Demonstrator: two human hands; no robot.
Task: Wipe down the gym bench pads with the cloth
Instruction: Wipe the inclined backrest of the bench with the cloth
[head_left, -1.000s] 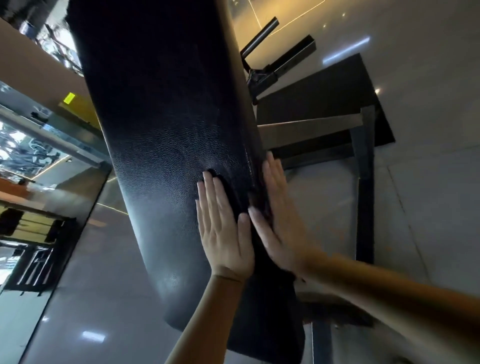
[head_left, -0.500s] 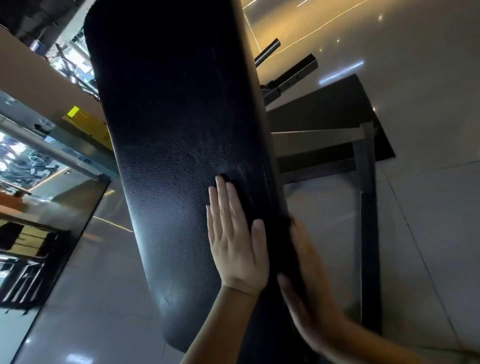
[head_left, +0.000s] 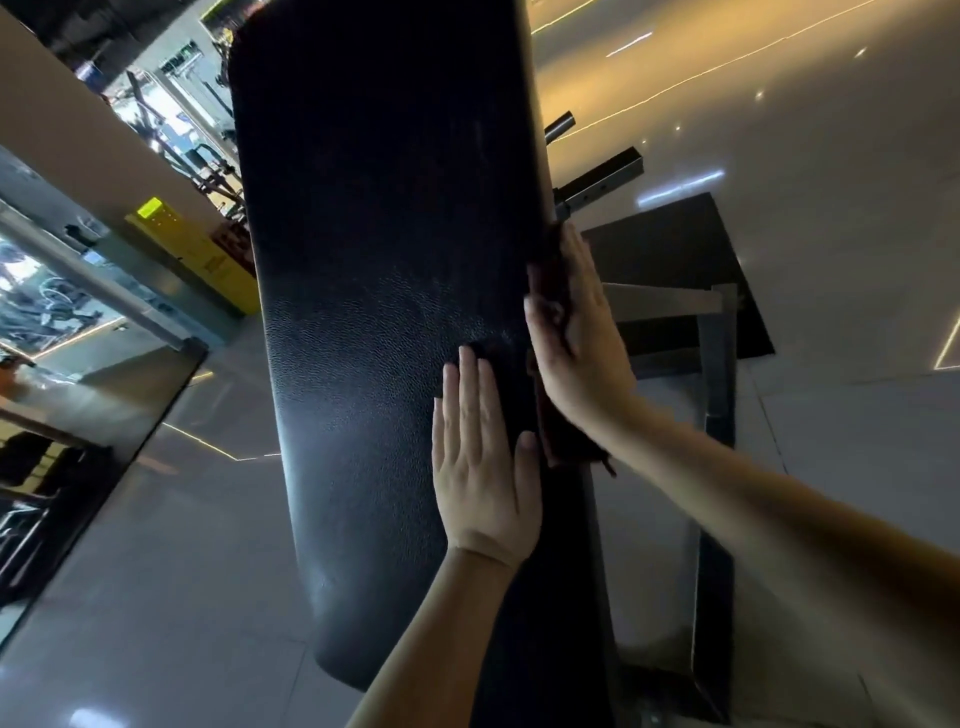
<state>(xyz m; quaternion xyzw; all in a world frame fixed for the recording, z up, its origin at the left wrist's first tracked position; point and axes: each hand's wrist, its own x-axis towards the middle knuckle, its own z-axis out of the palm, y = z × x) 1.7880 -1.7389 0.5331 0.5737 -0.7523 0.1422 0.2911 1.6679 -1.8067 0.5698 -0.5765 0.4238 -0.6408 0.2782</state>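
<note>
A long black textured bench pad (head_left: 379, 291) runs from the top of the view down to the bottom centre. My left hand (head_left: 483, 462) lies flat on its top surface near the right edge, fingers straight, over a dark cloth (head_left: 511, 395) that drapes over the edge. My right hand (head_left: 576, 338) presses flat against the pad's right side with the dark cloth under its palm; a cloth corner (head_left: 582, 447) hangs below the wrist.
The bench's grey metal frame (head_left: 719, 364) and a black floor mat (head_left: 675, 249) lie to the right on shiny grey tiles. A black post (head_left: 602, 182) juts out behind the pad. A glass partition and a yellow box (head_left: 192, 249) stand at the left.
My right hand slid down the pad's side, then came back up to a higher spot on the side. My left hand stayed flat on top.
</note>
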